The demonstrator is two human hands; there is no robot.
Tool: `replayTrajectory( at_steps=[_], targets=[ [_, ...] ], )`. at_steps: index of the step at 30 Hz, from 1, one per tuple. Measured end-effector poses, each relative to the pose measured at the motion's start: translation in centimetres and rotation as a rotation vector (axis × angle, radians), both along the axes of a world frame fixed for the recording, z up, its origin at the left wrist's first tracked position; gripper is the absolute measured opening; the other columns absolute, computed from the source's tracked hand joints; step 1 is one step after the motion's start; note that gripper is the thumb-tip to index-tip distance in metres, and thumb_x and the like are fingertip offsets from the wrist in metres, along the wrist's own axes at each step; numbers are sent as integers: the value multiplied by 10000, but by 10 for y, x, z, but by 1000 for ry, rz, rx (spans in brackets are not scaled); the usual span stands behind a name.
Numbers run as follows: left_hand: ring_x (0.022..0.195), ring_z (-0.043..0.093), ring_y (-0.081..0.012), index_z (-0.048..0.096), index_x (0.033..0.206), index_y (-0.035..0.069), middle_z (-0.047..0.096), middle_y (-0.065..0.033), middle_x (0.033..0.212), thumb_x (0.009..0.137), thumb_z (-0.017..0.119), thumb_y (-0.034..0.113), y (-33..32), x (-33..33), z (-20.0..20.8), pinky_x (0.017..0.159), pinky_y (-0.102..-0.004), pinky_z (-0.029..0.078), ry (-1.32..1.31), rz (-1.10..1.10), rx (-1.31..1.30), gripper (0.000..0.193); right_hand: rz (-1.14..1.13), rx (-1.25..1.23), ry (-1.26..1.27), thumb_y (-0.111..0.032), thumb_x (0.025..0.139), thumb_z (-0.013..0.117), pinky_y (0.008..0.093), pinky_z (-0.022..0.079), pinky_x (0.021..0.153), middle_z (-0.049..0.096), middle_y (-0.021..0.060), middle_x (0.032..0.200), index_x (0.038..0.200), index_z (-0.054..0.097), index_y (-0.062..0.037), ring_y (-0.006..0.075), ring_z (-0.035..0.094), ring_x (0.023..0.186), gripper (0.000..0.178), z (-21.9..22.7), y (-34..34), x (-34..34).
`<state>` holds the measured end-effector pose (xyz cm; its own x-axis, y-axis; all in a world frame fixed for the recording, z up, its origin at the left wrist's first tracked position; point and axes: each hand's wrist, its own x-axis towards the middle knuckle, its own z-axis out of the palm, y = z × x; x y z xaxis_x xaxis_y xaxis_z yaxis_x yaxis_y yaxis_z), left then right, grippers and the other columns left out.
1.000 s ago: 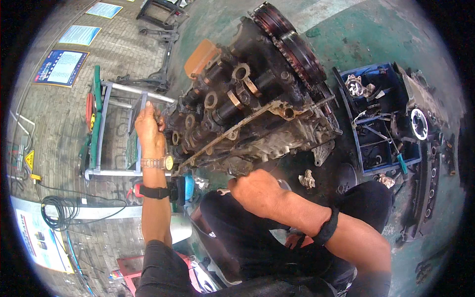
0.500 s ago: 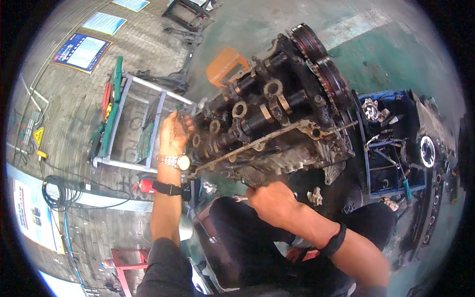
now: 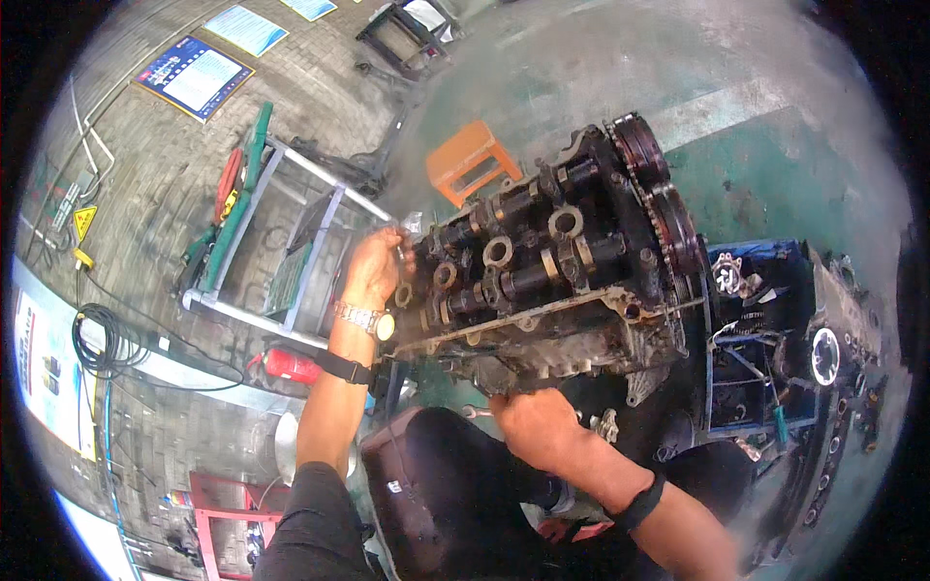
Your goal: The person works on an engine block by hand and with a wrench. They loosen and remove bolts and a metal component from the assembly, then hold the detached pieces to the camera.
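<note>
A dark, oily engine cylinder head [image 3: 542, 329] with two camshafts hangs tilted in front of me, over my lap. Its right end carries two large camshaft sprockets [image 3: 664, 208] with a chain. My left hand [image 3: 378, 263], with a watch on its wrist, has its fingers curled round the left end of the head. Under the near lower edge, my right hand [image 3: 536, 424] is closed on the head's underside; its fingertips are hidden. Beside that hand shows a small metal end, like a wrench's [image 3: 475, 412].
A blue divided parts bin [image 3: 760, 426] stands at right, beside an engine block [image 3: 843, 300]. Beyond the head is an orange stool [image 3: 472, 160]. A metal-framed cart [image 3: 334, 218], a fire extinguisher [image 3: 291, 365] and a red frame [image 3: 221, 523] are at left.
My view has shifted, so the head and both hands appear slightly lower and farther right. Both hands keep their hold on the cylinder head.
</note>
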<state>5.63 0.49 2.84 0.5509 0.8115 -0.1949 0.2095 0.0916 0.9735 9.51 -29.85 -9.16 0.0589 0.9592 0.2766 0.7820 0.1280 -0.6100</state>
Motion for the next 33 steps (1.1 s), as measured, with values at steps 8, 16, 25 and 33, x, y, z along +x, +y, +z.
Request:
replayTrajectory(
  at_steps=[8, 16, 25, 33],
  targets=[
    [636, 520, -187, 571, 889, 32, 544, -58, 738, 880, 519, 85, 1, 8, 3, 557, -323, 421, 16, -29, 14, 75, 0, 12, 21, -84, 732, 585, 428, 543, 575, 641, 160, 774, 851, 592, -37, 320, 661, 687, 128, 2, 1, 1],
    [489, 384, -83, 591, 818, 79, 468, 35, 645, 899, 587, 127, -13, 21, 4, 437, -234, 302, 282, -112, 196, 94, 49, -36, -48, -109, 749, 578, 431, 540, 570, 657, 133, 768, 883, 593, -41, 318, 668, 662, 151, 0, 1, 2],
    [395, 316, -57, 592, 739, 49, 440, 46, 538, 860, 658, 121, -23, 25, 8, 365, -238, 214, 311, -93, 264, 156, 77, -91, -44, -113, 731, 595, 439, 548, 598, 666, 149, 809, 968, 589, -36, 330, 671, 679, 249, 2, 1, 2],
    [376, 312, -65, 561, 713, 44, 429, 41, 536, 860, 647, 99, -23, 27, 2, 349, -248, 218, 312, -43, 341, 179, 10, -53, -26, -105, 744, 592, 424, 556, 586, 682, 149, 762, 848, 644, -58, 312, 688, 682, 126, 1, 1, 0]
  ],
)
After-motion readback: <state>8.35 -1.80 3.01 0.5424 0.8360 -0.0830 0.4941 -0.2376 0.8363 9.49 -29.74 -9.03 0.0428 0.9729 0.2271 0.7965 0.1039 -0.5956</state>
